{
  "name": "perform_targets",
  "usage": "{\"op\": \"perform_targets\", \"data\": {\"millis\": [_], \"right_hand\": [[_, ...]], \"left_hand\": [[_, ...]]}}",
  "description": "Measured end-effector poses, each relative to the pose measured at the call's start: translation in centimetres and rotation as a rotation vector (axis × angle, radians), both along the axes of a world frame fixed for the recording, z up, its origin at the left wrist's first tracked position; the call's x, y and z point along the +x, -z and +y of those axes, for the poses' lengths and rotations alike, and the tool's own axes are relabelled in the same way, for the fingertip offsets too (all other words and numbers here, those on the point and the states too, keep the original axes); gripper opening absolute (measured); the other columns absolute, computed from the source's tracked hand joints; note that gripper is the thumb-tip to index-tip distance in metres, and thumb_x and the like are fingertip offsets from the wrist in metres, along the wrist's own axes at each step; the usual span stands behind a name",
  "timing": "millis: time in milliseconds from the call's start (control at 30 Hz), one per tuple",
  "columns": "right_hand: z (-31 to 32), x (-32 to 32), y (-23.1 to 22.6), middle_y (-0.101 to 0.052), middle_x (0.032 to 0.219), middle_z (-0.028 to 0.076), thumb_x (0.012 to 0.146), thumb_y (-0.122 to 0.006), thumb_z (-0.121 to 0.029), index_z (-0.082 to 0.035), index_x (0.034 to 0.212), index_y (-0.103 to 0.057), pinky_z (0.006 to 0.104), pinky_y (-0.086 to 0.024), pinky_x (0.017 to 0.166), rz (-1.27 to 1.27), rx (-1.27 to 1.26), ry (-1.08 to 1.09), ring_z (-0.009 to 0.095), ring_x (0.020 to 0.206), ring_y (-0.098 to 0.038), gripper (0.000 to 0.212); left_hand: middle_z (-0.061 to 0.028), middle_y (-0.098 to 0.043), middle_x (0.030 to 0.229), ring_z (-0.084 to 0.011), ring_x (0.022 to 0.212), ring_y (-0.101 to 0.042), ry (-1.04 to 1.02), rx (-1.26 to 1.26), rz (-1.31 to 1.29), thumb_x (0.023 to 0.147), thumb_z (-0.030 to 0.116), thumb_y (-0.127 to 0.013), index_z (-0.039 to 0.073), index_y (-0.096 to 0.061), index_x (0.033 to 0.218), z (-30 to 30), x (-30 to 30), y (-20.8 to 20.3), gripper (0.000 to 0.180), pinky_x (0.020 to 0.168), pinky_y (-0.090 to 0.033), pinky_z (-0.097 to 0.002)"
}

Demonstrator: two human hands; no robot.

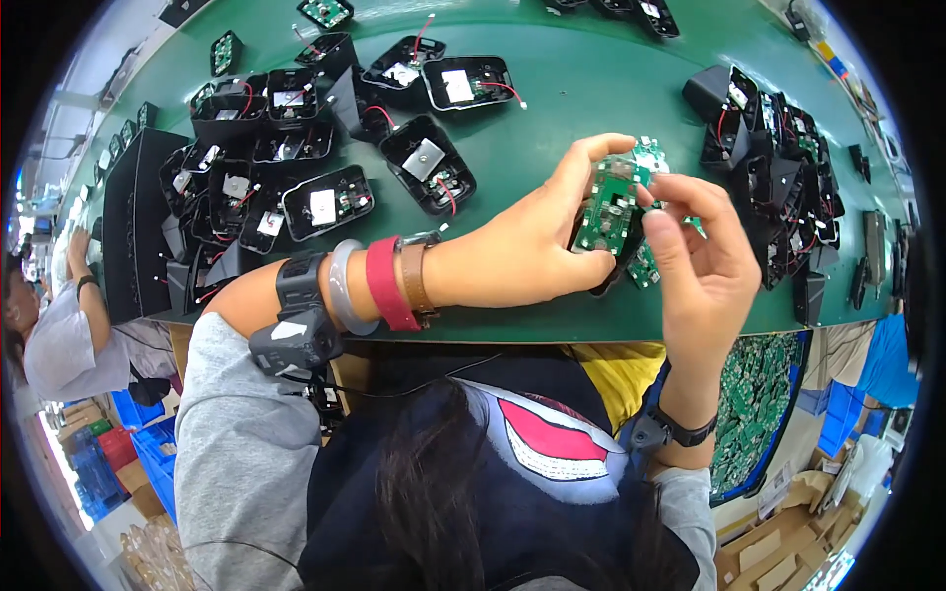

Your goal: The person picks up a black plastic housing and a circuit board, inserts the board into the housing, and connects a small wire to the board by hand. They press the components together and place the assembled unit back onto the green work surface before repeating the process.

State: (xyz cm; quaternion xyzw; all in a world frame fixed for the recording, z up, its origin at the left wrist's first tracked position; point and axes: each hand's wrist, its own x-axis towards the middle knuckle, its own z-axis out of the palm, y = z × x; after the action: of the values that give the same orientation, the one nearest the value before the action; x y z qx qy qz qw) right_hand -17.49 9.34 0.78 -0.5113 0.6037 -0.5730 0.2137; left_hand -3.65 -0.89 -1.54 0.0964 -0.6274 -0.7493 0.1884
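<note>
My left hand (537, 236) reaches across from the left and is closed around a small black plastic housing (603, 286) with a green circuit board (611, 212) on top. Its thumb presses the near edge and its index finger curls over the far end. My right hand (705, 241) is at the board's right side, thumb and fingers curled together in a pinch against it. What lies between those fingertips is too small to make out. More green circuit boards (647, 153) show just behind and under the held one, partly hidden by my hands.
Several open black housings (427, 163) with red wires lie on the green table (552, 84) at the left. More housings are heaped at the right (778, 177). A black box (148, 236) stands far left, beside another person (74, 335). A bin of circuit boards (754, 414) sits below the table's edge.
</note>
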Motion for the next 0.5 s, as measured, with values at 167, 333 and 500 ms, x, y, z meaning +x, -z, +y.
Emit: {"op": "perform_targets", "data": {"millis": [167, 333, 500], "right_hand": [[-0.5, 0.6, 0.2, -0.061, 0.101, 0.006, 0.077, -0.069, -0.002, -0.005, 0.093, -0.068, 0.0236, -0.046, 0.067, 0.21, 0.108, -0.003, 0.014, 0.082, -0.057, 0.016], [-1.2, -1.1, 0.8, -0.063, 0.097, 0.007, 0.079, -0.067, -0.002, -0.004, 0.089, -0.067, 0.0254, -0.047, 0.074, 0.453, -0.098, 0.115, 0.018, 0.084, -0.06, 0.011], [-0.7, -1.5, 0.4, -0.064, 0.098, 0.008, 0.088, -0.061, -0.006, 0.003, 0.092, -0.061, 0.0228, -0.046, 0.076, 0.056, -0.034, -0.059, 0.011, 0.084, -0.058, 0.009]], "left_hand": [[-0.0147, -0.041, 0.125, -0.0212, 0.119, -0.042, -0.025, -0.235, -0.038, 0.07, 0.008, -0.067, 0.003, -0.018, 0.142, 0.1, 0.0, 0.5, 0.087, 0.101, -0.034, -0.0315], [-0.0217, -0.025, 0.145, -0.0281, 0.134, -0.03, -0.031, -0.494, 0.013, 0.068, 0.011, -0.071, 0.003, -0.004, 0.147, 0.3, 0.0, 0.8, 0.105, 0.108, -0.028, -0.0369], [-0.0199, -0.039, 0.139, -0.0307, 0.123, -0.046, -0.108, -0.543, 0.014, 0.066, 0.006, -0.075, 0.005, 0.0, 0.148, 0.6, -0.2, 1.2, 0.111, 0.104, -0.035, -0.0367]]}}
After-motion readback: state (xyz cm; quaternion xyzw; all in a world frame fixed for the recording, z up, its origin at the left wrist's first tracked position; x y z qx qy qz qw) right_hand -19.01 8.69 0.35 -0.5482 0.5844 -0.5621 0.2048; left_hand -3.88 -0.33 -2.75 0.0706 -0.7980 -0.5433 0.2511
